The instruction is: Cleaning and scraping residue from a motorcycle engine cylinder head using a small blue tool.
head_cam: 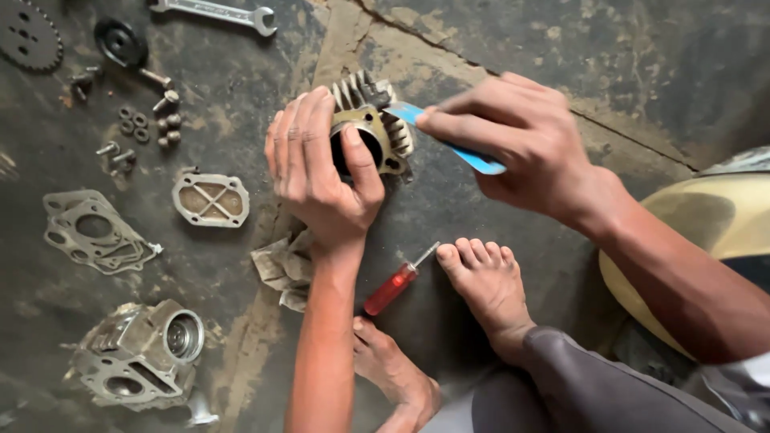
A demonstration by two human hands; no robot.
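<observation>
My left hand [321, 172] grips a finned metal engine cylinder [377, 120], thumb across its round bore, holding it on the dark oily floor. My right hand [513, 136] holds a thin blue blade-like tool [473, 156], its tip pressed against the cylinder's upper fins. Part of the cylinder is hidden under my left fingers. A red-handled screwdriver [393, 287] lies on the floor just below, between my two bare feet [481, 285].
A dirty rag [281, 269] lies by my left wrist. To the left are a metal cover plate [210, 199], gaskets [92, 232], a cylinder head [144, 353], several bolts and nuts [144, 124], a sprocket [28, 32] and a wrench [216, 12].
</observation>
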